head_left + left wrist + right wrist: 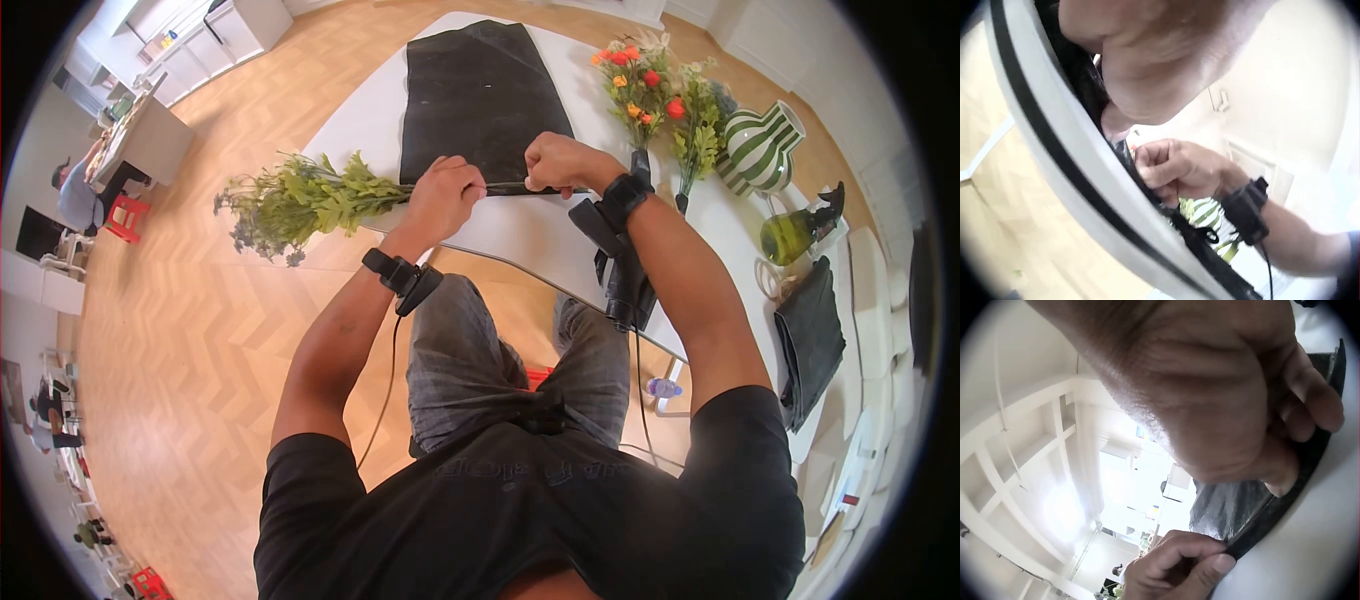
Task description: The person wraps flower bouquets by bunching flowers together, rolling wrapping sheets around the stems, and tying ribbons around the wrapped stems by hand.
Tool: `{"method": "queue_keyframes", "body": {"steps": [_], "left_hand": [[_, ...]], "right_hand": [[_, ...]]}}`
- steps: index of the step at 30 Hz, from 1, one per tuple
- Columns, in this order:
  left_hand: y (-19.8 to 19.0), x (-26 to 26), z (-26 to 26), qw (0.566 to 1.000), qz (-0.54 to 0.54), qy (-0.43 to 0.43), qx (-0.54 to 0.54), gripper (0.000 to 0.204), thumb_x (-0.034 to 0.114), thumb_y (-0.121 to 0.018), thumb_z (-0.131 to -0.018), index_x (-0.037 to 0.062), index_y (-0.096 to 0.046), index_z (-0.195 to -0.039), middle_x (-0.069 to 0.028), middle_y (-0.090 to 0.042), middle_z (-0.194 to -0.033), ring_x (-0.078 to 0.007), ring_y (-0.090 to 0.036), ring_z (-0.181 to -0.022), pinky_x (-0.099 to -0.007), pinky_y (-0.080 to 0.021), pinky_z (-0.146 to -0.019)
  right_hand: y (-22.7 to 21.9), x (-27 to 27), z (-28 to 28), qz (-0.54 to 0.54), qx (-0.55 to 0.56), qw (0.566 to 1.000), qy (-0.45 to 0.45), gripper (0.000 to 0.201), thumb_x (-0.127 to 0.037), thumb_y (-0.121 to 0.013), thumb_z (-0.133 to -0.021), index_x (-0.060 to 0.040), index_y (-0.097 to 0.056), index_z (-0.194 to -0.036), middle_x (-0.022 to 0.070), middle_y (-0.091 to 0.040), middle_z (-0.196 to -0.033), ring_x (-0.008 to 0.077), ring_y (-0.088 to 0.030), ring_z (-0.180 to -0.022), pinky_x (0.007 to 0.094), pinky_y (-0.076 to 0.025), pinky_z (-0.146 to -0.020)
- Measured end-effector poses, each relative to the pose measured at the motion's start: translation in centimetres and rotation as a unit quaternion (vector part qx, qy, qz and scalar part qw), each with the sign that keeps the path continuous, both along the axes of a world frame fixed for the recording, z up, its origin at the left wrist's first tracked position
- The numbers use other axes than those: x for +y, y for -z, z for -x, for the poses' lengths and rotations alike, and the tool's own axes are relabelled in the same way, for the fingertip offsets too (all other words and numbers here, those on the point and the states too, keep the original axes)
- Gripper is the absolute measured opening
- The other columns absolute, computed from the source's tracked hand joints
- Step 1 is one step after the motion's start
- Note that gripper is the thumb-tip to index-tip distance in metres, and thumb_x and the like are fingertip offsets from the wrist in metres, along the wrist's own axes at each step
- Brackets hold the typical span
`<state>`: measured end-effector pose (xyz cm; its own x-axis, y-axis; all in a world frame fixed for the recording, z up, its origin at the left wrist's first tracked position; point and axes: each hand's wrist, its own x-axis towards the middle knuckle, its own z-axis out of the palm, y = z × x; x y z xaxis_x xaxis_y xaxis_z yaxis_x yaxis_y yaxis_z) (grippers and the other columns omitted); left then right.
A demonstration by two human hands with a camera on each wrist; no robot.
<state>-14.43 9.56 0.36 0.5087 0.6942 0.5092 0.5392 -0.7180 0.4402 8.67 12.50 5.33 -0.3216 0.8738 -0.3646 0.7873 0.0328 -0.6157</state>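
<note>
A large black sheet [480, 90] with a glossy, plastic-like surface lies on the white table. Its near edge is turned up into a narrow folded strip [1260, 534]. My left hand [442, 198] pinches that strip between thumb and curled fingers. A short way to the right, my right hand [565, 163] has its thumb and curled fingers on the same strip. Seen from the right wrist, the left hand [1179, 569] grips the strip's far end. A bunch of leafy green stems [325, 195] sticks out past the table's left edge, beside my left hand.
Orange and red flowers [640, 85], a green-and-white striped vase [765, 150] and a green spray bottle [790, 235] stand or lie on the right. Folded black material [810, 335] is at the right edge. The table's front edge [1085, 159] runs just below my hands.
</note>
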Motion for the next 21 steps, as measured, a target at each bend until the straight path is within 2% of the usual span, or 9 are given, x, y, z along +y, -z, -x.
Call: {"method": "queue_keyframes", "body": {"steps": [1,3,7,9,13,15,19,21], "left_hand": [[0.1,0.1,0.0,0.999,0.024,-0.016,-0.016,0.008,0.004,-0.069,-0.077,0.0031,-0.066,-0.084,-0.0095,-0.060,-0.077,-0.0295,-0.059,-0.083,-0.0393,-0.049,-0.074],[0.0,0.1,-0.1,0.999,0.038,-0.024,-0.029,0.007,0.004,-0.069,-0.077,0.0031,-0.066,-0.083,-0.0097,-0.060,-0.076,-0.0288,-0.060,-0.080,-0.0392,-0.049,-0.072],[-0.1,0.6,-0.7,0.996,0.067,-0.047,-0.047,0.003,0.004,-0.068,-0.077,0.0030,-0.066,-0.079,-0.0107,-0.063,-0.078,-0.0271,-0.062,-0.075,-0.0379,-0.050,-0.068],[-0.2,1.0,-0.5,0.994,0.092,-0.040,-0.035,0.003,0.005,-0.067,-0.077,0.0027,-0.066,-0.079,-0.0113,-0.063,-0.078,-0.0270,-0.063,-0.073,-0.0377,-0.050,-0.067],[-0.5,1.3,-0.5,0.991,0.119,-0.050,-0.025,0.005,0.007,-0.066,-0.077,0.0023,-0.066,-0.079,-0.0127,-0.064,-0.076,-0.0262,-0.065,-0.070,-0.0366,-0.050,-0.066],[-0.3,1.4,-0.7,0.989,0.128,-0.063,-0.025,0.005,0.007,-0.066,-0.078,0.0025,-0.065,-0.080,-0.0127,-0.064,-0.076,-0.0269,-0.064,-0.070,-0.0372,-0.050,-0.066],[-1.4,0.6,-1.3,0.977,0.176,-0.116,-0.026,0.007,0.007,-0.065,-0.079,0.0032,-0.060,-0.083,-0.0116,-0.062,-0.076,-0.0290,-0.063,-0.073,-0.0387,-0.049,-0.066],[-0.7,0.9,-1.2,0.987,0.136,-0.089,-0.016,0.009,0.007,-0.064,-0.080,0.0036,-0.058,-0.085,-0.0112,-0.060,-0.076,-0.0296,-0.062,-0.075,-0.0395,-0.048,-0.067]], "right_hand": [[0.3,-0.1,-0.1,0.002,-0.003,1.000,0.001,0.013,-0.010,-0.066,-0.072,0.0029,-0.063,-0.074,0.0099,-0.057,-0.059,0.0215,-0.061,-0.051,0.0350,-0.053,-0.048],[0.7,-0.6,-0.2,-0.045,0.010,0.999,0.008,0.013,-0.011,-0.065,-0.073,0.0011,-0.065,-0.075,0.0122,-0.062,-0.063,0.0216,-0.063,-0.052,0.0347,-0.053,-0.050],[1.5,-1.6,-0.5,-0.095,0.012,0.995,0.024,0.017,-0.015,-0.067,-0.078,0.0009,-0.063,-0.074,0.0104,-0.061,-0.064,0.0182,-0.060,-0.054,0.0341,-0.050,-0.051],[2.2,-1.6,-0.6,-0.153,0.007,0.988,0.016,0.013,-0.014,-0.063,-0.075,-0.0029,-0.068,-0.077,0.0166,-0.068,-0.072,0.0261,-0.067,-0.059,0.0370,-0.053,-0.060],[2.3,-2.0,-0.7,-0.224,0.009,0.973,-0.049,0.010,-0.012,-0.062,-0.077,-0.0048,-0.068,-0.078,0.0164,-0.069,-0.076,0.0316,-0.068,-0.070,0.0402,-0.052,-0.067],[1.9,-3.1,-0.5,-0.281,-0.057,0.955,-0.076,0.008,-0.011,-0.062,-0.078,-0.0053,-0.067,-0.080,0.0159,-0.069,-0.082,0.0360,-0.066,-0.081,0.0431,-0.051,-0.072],[1.1,-3.9,-0.2,-0.276,-0.055,0.958,-0.052,0.008,-0.011,-0.062,-0.079,-0.0034,-0.063,-0.082,0.0169,-0.064,-0.079,0.0383,-0.062,-0.079,0.0442,-0.048,-0.070],[1.9,-3.2,-0.4,-0.330,-0.046,0.938,-0.095,0.010,-0.012,-0.064,-0.078,-0.0027,-0.062,-0.079,0.0165,-0.064,-0.078,0.0381,-0.061,-0.078,0.0446,-0.047,-0.068]]}}
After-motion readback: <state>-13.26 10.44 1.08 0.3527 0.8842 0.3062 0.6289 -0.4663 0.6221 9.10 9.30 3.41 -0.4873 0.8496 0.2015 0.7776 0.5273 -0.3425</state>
